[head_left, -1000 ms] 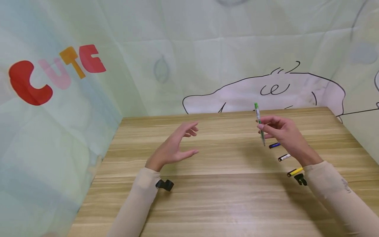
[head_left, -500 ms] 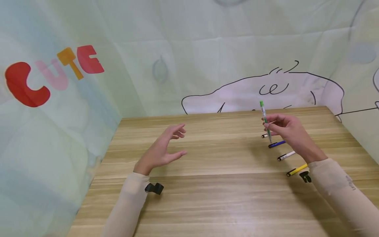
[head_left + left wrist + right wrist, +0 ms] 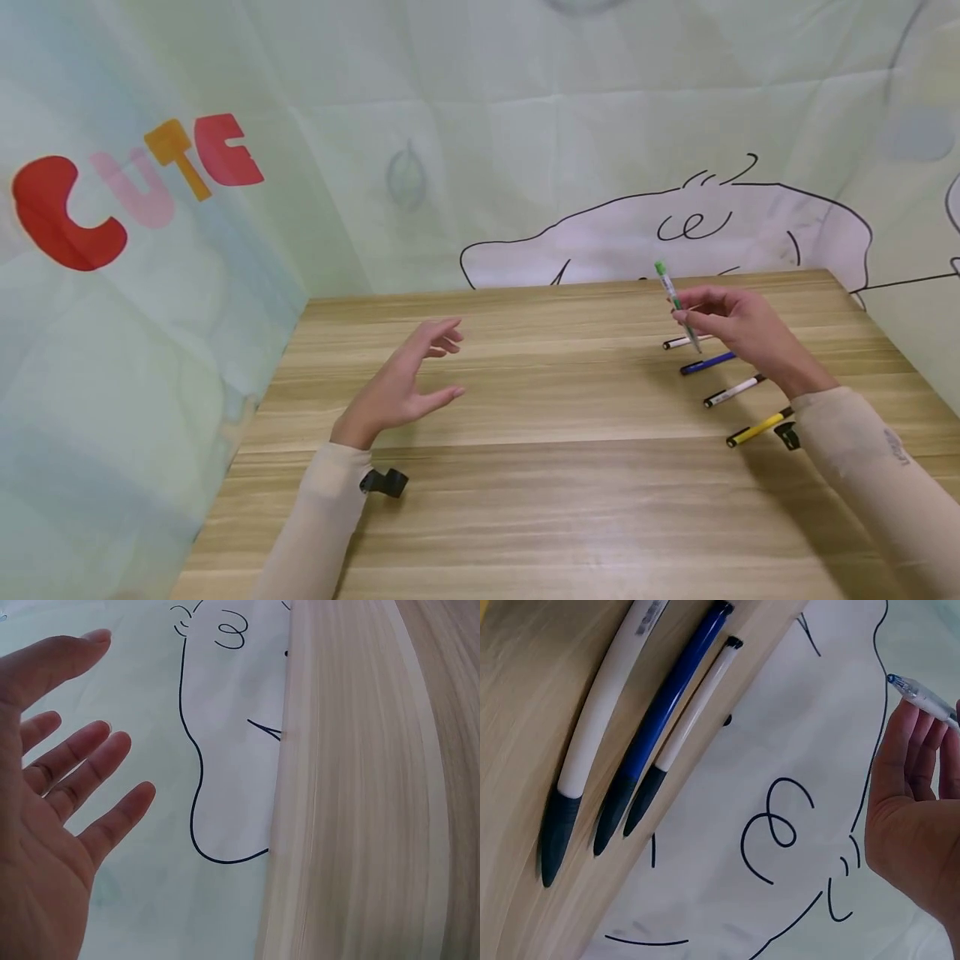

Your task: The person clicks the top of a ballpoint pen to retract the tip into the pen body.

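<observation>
Pen (image 3: 670,287), slim and see-through with a green top and a pale printed label, slants in the air above the table (image 3: 525,500), pinched by thumb and fingers of the right hand (image 3: 738,329). The left hand (image 3: 401,379) hovers with thumb spread from loosely bent fingers. Against half a second ago, the pen leans further and the right hand has shifted rightward, baring more of the yellow pen (image 3: 759,427) lying there

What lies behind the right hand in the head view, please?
The farthest white pen and the blue pen lie partly behind the right hand. Their right ends are covered there, but the right wrist view shows dark tips.
</observation>
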`<control>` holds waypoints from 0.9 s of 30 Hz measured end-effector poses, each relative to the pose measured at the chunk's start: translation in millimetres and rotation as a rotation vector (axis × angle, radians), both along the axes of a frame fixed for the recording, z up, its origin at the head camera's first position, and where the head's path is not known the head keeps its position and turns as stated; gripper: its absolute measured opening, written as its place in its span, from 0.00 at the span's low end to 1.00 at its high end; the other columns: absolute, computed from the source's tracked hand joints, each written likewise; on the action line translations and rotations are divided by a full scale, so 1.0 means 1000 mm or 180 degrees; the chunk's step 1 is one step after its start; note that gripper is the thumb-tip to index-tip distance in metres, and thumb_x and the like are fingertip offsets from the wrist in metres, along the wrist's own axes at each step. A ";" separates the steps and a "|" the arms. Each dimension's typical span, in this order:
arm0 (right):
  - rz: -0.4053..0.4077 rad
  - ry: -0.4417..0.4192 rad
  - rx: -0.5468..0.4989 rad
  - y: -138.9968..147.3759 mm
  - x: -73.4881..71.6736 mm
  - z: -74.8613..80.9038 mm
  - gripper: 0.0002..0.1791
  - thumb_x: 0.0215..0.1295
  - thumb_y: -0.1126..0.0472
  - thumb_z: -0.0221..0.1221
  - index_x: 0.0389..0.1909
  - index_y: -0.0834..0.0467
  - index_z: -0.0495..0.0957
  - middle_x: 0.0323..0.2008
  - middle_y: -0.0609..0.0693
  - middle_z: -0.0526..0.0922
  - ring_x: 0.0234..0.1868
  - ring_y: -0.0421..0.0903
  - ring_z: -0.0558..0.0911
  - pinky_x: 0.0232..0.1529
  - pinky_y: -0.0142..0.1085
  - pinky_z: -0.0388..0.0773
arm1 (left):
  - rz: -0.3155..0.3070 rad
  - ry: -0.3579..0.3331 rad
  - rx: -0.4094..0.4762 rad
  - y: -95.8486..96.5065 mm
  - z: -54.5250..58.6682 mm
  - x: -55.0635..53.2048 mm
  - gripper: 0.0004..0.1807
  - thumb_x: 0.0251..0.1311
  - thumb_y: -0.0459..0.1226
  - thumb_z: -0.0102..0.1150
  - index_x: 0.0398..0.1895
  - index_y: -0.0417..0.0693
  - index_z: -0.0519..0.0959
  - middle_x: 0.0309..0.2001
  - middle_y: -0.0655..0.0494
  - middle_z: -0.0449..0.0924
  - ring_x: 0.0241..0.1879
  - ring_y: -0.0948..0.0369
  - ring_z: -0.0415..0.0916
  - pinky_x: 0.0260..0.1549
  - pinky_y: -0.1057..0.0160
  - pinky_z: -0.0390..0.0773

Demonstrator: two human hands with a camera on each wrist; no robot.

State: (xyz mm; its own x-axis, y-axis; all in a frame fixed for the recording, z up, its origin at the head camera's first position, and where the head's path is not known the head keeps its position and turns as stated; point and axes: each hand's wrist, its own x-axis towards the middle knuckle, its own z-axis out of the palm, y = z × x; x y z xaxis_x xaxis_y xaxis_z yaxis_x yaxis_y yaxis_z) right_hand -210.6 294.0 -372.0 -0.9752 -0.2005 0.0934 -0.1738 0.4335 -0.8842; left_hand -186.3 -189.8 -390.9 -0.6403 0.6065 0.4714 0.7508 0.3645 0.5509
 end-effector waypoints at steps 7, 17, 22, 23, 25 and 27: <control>-0.0035 0.0007 0.0261 0.009 -0.008 -0.004 0.18 0.69 0.54 0.66 0.54 0.60 0.82 0.40 0.43 0.87 0.40 0.42 0.83 0.38 0.33 0.82 | 0.0054 -0.0024 -0.0064 -0.007 -0.003 0.003 0.49 0.56 0.34 0.74 0.79 0.52 0.57 0.62 0.52 0.72 0.59 0.52 0.75 0.59 0.51 0.78; 0.0156 0.0077 0.0875 0.020 -0.026 -0.004 0.16 0.71 0.55 0.63 0.54 0.58 0.82 0.45 0.56 0.86 0.42 0.39 0.82 0.35 0.39 0.83 | 0.0010 -0.0019 -0.0073 -0.010 -0.004 0.002 0.49 0.56 0.34 0.75 0.78 0.51 0.58 0.62 0.52 0.71 0.60 0.51 0.74 0.60 0.51 0.78; 0.0380 0.0041 0.1080 0.027 -0.036 -0.002 0.16 0.69 0.61 0.65 0.54 0.63 0.80 0.45 0.57 0.85 0.41 0.38 0.81 0.33 0.36 0.82 | 0.0000 0.0002 -0.0076 -0.011 -0.005 0.002 0.48 0.56 0.33 0.75 0.78 0.50 0.58 0.62 0.52 0.71 0.60 0.52 0.74 0.60 0.51 0.78; 0.0427 0.0051 0.1139 0.028 -0.038 -0.001 0.16 0.68 0.62 0.65 0.54 0.63 0.81 0.45 0.57 0.85 0.41 0.38 0.81 0.33 0.35 0.81 | 0.0000 0.0000 -0.0079 -0.011 -0.006 0.002 0.48 0.56 0.33 0.75 0.78 0.50 0.59 0.62 0.52 0.71 0.60 0.51 0.73 0.60 0.51 0.78; 0.0503 0.0078 0.1251 0.030 -0.041 0.000 0.15 0.67 0.63 0.66 0.52 0.63 0.81 0.44 0.55 0.86 0.42 0.39 0.81 0.34 0.33 0.80 | -0.0004 -0.0013 -0.0081 -0.012 -0.006 0.003 0.48 0.56 0.34 0.74 0.78 0.50 0.59 0.62 0.52 0.71 0.60 0.50 0.73 0.60 0.51 0.78; 0.0593 0.0125 0.1347 0.031 -0.044 0.001 0.14 0.66 0.64 0.67 0.51 0.62 0.82 0.44 0.55 0.86 0.42 0.39 0.81 0.36 0.32 0.79 | -0.0010 -0.0018 -0.0090 -0.012 -0.006 0.003 0.47 0.56 0.34 0.74 0.78 0.50 0.59 0.62 0.52 0.71 0.60 0.50 0.73 0.61 0.51 0.77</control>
State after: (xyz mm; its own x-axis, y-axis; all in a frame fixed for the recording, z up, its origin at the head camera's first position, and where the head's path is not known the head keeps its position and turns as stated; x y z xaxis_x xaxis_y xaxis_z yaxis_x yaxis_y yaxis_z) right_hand -254.5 325.2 -371.0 -0.9163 -0.4004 0.0017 -0.3128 0.7131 -0.6274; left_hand -183.1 -202.2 -396.6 -0.6410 0.6215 0.4504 0.7489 0.3776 0.5446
